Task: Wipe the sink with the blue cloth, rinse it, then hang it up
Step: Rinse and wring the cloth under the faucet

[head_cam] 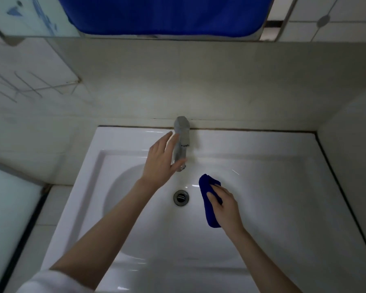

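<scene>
A white sink point(262, 157) fills the lower middle, with a round metal drain point(181, 198) in its bowl. My right hand point(224, 205) grips a bunched blue cloth point(207, 188) and holds it inside the bowl, just right of the drain. My left hand point(162, 160) is spread open beside the grey faucet point(182, 140), its fingers at the faucet's left side. I cannot tell whether they touch it. No water shows at the spout.
A large blue towel point(163, 13) hangs at the top above the tiled wall. A mirror edge point(30, 22) sits at the upper left. Walls close in on the sink's right side and back; a pale surface point(9, 208) lies at the left.
</scene>
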